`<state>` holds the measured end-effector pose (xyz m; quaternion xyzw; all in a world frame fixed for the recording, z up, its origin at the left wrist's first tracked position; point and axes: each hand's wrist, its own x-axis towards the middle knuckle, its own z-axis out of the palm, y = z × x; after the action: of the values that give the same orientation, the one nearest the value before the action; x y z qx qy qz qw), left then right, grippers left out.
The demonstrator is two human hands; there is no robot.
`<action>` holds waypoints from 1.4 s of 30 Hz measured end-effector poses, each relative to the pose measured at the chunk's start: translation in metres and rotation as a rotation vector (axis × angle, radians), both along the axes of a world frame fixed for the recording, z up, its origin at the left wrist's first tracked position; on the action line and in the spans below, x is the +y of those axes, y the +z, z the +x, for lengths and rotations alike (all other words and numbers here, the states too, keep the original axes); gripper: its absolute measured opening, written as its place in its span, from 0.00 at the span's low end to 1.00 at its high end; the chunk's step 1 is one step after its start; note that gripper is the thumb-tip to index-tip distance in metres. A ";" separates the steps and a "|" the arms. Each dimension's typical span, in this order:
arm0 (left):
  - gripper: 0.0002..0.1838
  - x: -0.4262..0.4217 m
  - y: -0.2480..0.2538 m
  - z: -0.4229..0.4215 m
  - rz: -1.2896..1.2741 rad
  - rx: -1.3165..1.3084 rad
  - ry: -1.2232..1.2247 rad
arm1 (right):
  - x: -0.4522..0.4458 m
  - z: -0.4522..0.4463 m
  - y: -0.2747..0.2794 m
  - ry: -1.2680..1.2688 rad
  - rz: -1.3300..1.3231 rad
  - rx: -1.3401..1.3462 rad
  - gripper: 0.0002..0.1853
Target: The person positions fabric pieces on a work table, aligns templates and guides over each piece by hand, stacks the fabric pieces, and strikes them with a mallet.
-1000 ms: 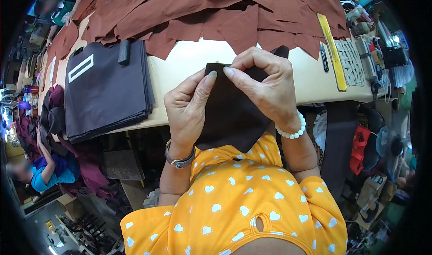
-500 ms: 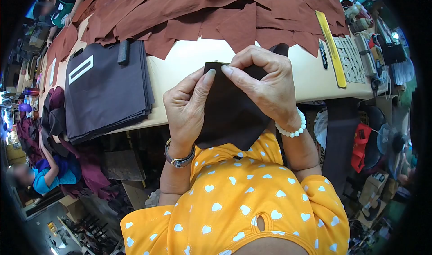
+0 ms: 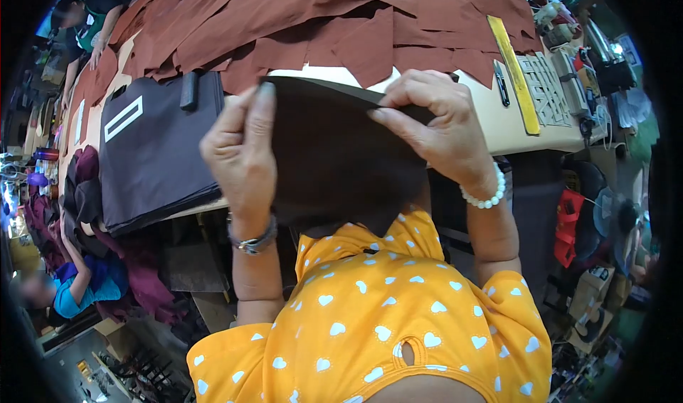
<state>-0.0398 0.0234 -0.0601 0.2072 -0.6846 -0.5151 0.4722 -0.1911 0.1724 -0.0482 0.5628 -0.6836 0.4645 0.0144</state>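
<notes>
A dark cloth piece [image 3: 341, 154] hangs between my two hands above my lap, its top edge stretched out sideways. My left hand [image 3: 245, 150] pinches its upper left corner between thumb and fingers. Farther right along the same edge, my right hand [image 3: 441, 122] grips the cloth between thumb and forefinger. To the left on the table [image 3: 491, 129] lies a stack of dark cloth pieces [image 3: 160, 147], bearing a white rectangular frame [image 3: 124, 119] and a small dark block [image 3: 188, 91].
Reddish-brown cloth [image 3: 320, 19] covers the far side of the table. On the right are a yellow ruler [image 3: 514, 76], a black pen [image 3: 501, 84] and a slotted template [image 3: 544, 90]. One person [image 3: 85, 289] is at lower left, another [image 3: 96, 19] at upper left.
My hands have moved apart, the left one outward to the left and the right one slightly right. The dark cloth is now spread wider between them.
</notes>
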 end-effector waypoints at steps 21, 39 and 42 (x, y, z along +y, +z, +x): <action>0.07 -0.030 0.010 0.003 0.142 0.158 0.000 | 0.085 -0.015 0.002 -0.198 -0.060 -0.630 0.03; 0.06 -0.042 0.005 -0.022 0.047 0.023 0.026 | 0.069 -0.070 0.027 -0.167 0.379 -0.466 0.15; 0.09 -0.063 0.003 -0.047 -0.086 -0.148 -0.012 | 0.033 -0.115 0.018 -0.059 0.533 -0.300 0.11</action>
<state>-0.0863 -0.0399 -0.0574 0.2201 -0.7406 -0.4712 0.4256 -0.3057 0.2052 -0.0304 0.4517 -0.7918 0.3462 -0.2216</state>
